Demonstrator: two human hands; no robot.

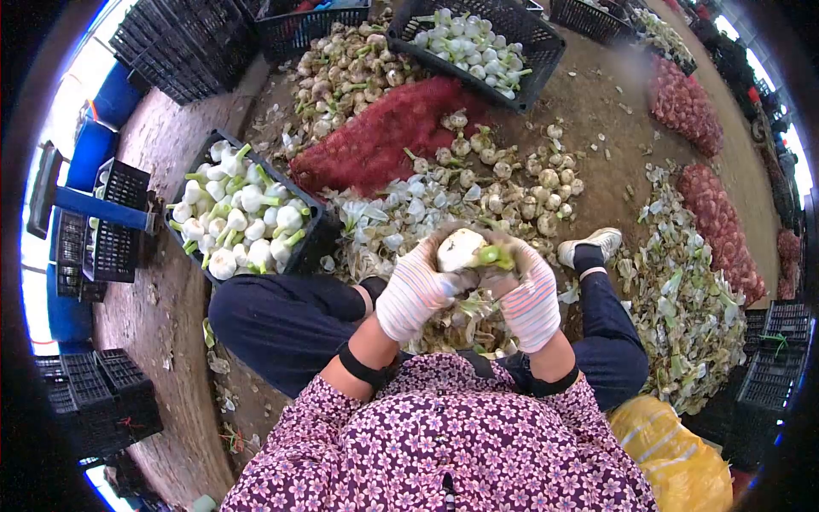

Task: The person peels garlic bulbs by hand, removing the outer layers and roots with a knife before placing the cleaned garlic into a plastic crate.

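Striped knit gloves: left hand [415, 288] and right hand [529, 299] close their fingers around a smooth white garlic bulb [459, 248], perhaps peeling; papery husks [401, 209] litter the dirt floor [614, 171] beyond.

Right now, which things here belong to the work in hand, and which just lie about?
In use: left hand, right hand, garlic bulb, unpeeled pile, crate of peeled bulbs.
Lying about: red mesh sack, yellow bag, empty crates.

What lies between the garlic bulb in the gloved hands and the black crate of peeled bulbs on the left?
Nothing visible blocks it. Both striped-gloved hands, left hand and right hand, grip the white garlic bulb with green stalk. Between it and the black plastic crate lie only low loose garlic skins on the ground.
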